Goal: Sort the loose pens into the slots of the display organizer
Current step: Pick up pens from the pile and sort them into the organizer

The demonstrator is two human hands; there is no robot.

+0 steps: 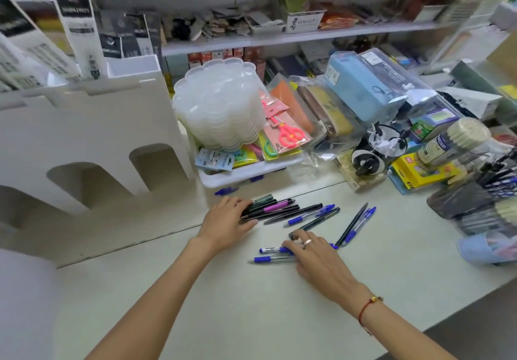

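Left grip point(226, 217) curled round a bundle of dark pens point(268, 208); right grip point(310, 253) flat on blue pens point(272, 259), holding none. Others loose on bench point(391, 261). Organizer point(84, 141) just left. Risk: overfull bundle slipping, rolling off, mixing sorts.

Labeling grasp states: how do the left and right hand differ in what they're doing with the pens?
The left hand curls its fingers round a bundle of dark pens, one with a purple grip; the right hand lies flatter on the clear blue-capped pens. The left hand sits nearer the white display organizer; the right hand is further from it. The right hand wears a ring; the left shows none. Both rest low on the counter.
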